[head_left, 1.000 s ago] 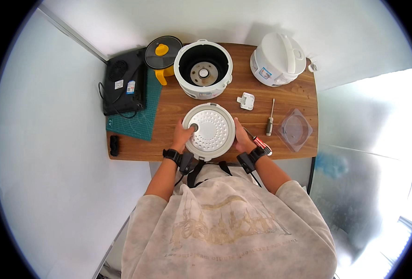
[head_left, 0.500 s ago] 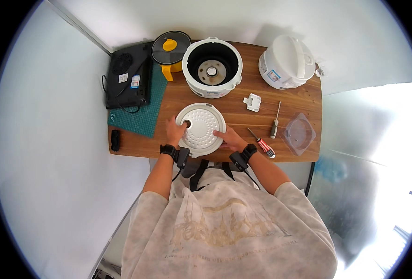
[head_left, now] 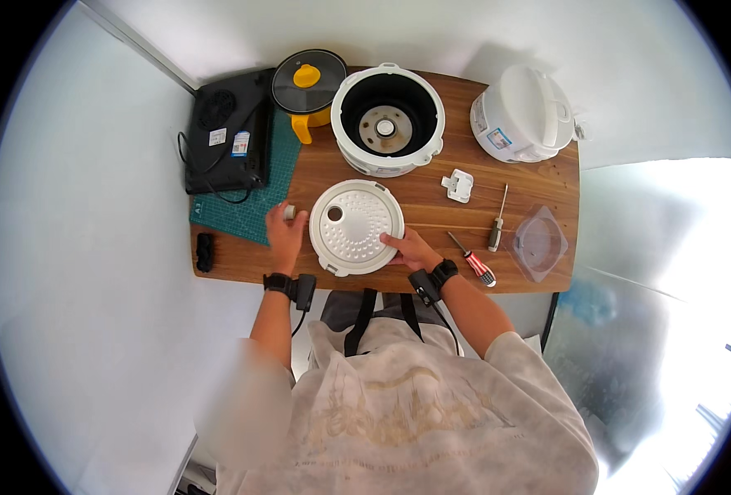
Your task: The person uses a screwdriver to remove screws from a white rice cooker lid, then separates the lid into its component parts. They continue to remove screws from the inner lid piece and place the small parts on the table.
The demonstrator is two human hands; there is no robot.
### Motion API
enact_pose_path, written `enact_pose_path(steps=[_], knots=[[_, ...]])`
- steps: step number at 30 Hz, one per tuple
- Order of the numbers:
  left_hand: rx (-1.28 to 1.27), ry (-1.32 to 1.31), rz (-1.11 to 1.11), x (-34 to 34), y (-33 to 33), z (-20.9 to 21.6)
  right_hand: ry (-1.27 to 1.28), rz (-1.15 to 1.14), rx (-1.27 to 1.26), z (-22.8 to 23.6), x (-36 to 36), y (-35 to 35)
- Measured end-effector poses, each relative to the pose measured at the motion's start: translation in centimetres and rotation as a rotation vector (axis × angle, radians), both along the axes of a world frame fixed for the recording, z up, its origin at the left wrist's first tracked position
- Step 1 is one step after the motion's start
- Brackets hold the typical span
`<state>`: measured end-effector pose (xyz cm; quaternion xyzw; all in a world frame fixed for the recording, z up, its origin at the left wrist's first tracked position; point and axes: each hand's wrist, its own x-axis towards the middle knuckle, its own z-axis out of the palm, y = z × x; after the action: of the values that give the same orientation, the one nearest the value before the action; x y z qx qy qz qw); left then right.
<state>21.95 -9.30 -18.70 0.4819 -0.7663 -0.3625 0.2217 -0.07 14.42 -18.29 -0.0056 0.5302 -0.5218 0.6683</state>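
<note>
A round white rice cooker lid (head_left: 353,235), dimpled and with a round hole near its upper left, is at the front of the table. My right hand (head_left: 413,249) grips its right edge, thumb on top and the other fingers partly hidden beneath. To the left of the lid, my left hand (head_left: 285,237) pinches a small whitish round cap (head_left: 290,212) above the table, apart from the lid. Behind the lid stands an uncovered white rice cooker body (head_left: 388,163), its dark inside showing a round metal heating plate (head_left: 370,132).
Right of the lid lie a small white plastic part (head_left: 459,186), two screwdrivers (head_left: 496,235) (head_left: 478,267) and a clear plastic dish (head_left: 539,243). A closed white rice cooker (head_left: 521,115) stands behind them. At left are a black appliance (head_left: 229,136), a green cutting mat (head_left: 254,216) and a yellow-handled pot (head_left: 309,87).
My left hand has left the lid and moved left, taking the small round cap out of its hole, which now shows open. My right hand keeps its hold on the lid.
</note>
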Motion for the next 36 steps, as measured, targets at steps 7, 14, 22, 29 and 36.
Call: enact_pose_path(steps=[7,14,22,29,36], knots=[[0.46,0.286,0.269,2.1,0.1,4.5,0.074,0.004,-0.043,0.2,0.4,-1.3],[0.975,0.553,0.085,0.3,1.6,12.0,0.143,0.007,-0.043,0.6,3.3,-3.9],[1.101,0.259,-0.614,-4.6,10.1,10.0,0.419,-0.062,0.073,-1.9,3.0,-1.9],[1.026,0.127,-0.869,-8.4,16.4,4.6,1.126,0.091,0.355,3.1,0.1,10.3],[0.844,0.226,-0.757,-11.9,17.4,1.6,1.512,0.229,0.45,0.5,1.0,16.0]])
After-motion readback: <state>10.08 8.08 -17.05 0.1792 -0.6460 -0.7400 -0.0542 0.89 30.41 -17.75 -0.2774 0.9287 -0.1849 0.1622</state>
